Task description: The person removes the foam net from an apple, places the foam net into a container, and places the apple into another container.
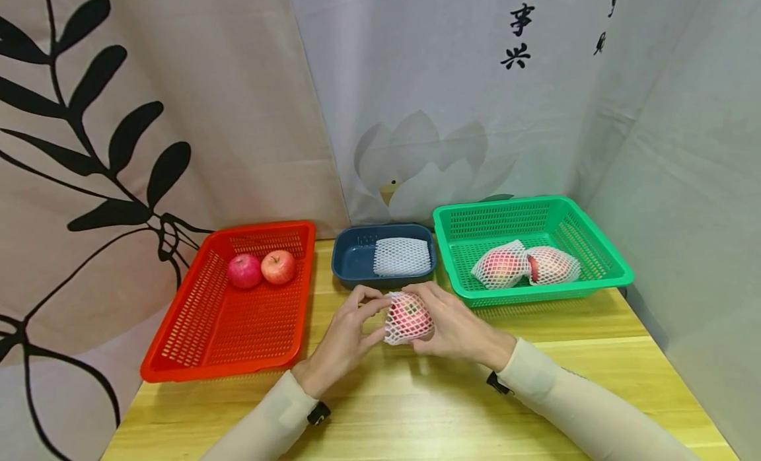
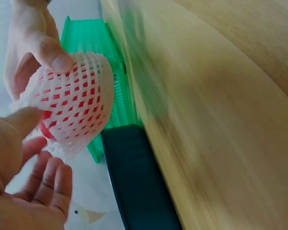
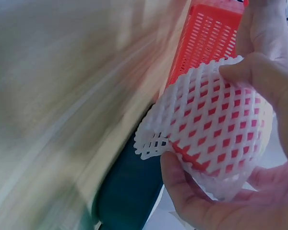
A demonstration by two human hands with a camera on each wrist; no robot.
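An apple [image 1: 410, 319] in a white foam net [image 3: 221, 115] is held between both hands above the table. My right hand [image 1: 458, 322] grips it from the right, thumb on one side and fingers on the other. From the left, the thumb and forefinger of my left hand [image 1: 351, 325] are at the net's edge, where bare red skin shows in the left wrist view. The other left fingers [image 2: 53, 182] are loosely bent. Part of the apple is hidden behind the net and the fingers.
An orange-red basket [image 1: 238, 342] on the left holds two bare apples [image 1: 261, 269]. At the back middle, a dark blue tray [image 1: 351, 249] contains white foam nets [image 1: 401, 257]. A green basket [image 1: 600, 263] at right holds two netted apples [image 1: 526, 266]. Curtains hang behind.
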